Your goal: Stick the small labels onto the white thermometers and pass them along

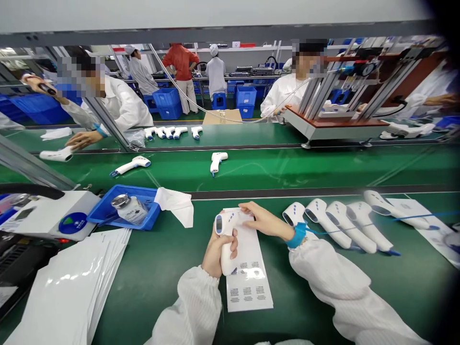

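Observation:
My left hand (218, 254) is shut around the grip of a white infrared thermometer (226, 251), whose dark display (219, 224) faces left. The thermometer lies over a long printed paper sheet (247, 282). My right hand (264, 220) rests flat on the sheet's top end, fingers extended, just beside the thermometer's head. A blue wrist strap (296, 235) circles my right wrist. To its right lies a row of several white thermometers (339, 225), the nearest close to my right hand.
A blue tray (104, 211) holds a metal-capped bottle (129, 208), with a white cloth (176, 206) over its corner. White sheets (72, 287) are stacked at lower left beside a white machine (46, 215). Across the green conveyor (287, 167), co-workers handle more thermometers.

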Demonstrator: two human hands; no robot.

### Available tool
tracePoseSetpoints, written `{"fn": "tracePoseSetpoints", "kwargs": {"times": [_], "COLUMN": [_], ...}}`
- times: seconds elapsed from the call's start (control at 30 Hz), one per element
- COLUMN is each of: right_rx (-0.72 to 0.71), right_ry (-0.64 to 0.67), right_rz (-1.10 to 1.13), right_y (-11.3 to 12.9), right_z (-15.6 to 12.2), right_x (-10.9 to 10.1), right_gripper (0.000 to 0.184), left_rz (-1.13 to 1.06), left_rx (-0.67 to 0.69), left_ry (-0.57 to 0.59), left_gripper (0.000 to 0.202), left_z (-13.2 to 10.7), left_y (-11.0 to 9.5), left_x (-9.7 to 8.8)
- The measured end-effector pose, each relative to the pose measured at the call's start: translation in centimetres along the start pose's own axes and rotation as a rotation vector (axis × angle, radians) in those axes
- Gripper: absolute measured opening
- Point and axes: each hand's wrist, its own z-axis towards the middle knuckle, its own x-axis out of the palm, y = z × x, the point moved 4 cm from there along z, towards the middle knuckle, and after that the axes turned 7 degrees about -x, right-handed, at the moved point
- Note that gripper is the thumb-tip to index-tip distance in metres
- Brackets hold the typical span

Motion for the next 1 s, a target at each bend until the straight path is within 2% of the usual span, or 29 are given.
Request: {"fn": "tracePoseSetpoints", "kwargs": {"times": [0.1,0.2,0.47,0.73,1.0], "right_rx": [0.095,0.108,0.132,0.139,0.121], "right_ry": [-0.187,-0.250,-0.356,-0.339,-0.329], "right_rz": [-0.139,-0.164,-0.161,-0.064,-0.061], "right_y": [-1.9,-2.8,-2.7,-3.1,-2.9], "right_z": [0.6,1.4,1.4,2.6,2.8], "right_x": [0.4,1.2,2.2,2.4,2.5], "right_gripper": [0.023,0.014,0.014,0.015,0.017], "left_rz": [0.140,0.270,0.360,0.423,0.548], "left_rx": [0.091,0.129,0.155,0.163,0.169], "left_ry": [-0.224,-0.298,-0.297,-0.320,-0.335], "left_gripper": [0.088,0.082,0.078,0.078,0.073], "left_z": [0.2,0.3,0.9,1.0,1.1], "left_y": [0.4,0.4,0.5,0.7,0.9], "left_x": [-0.4,-0.1,0.4,0.5,0.6]}}
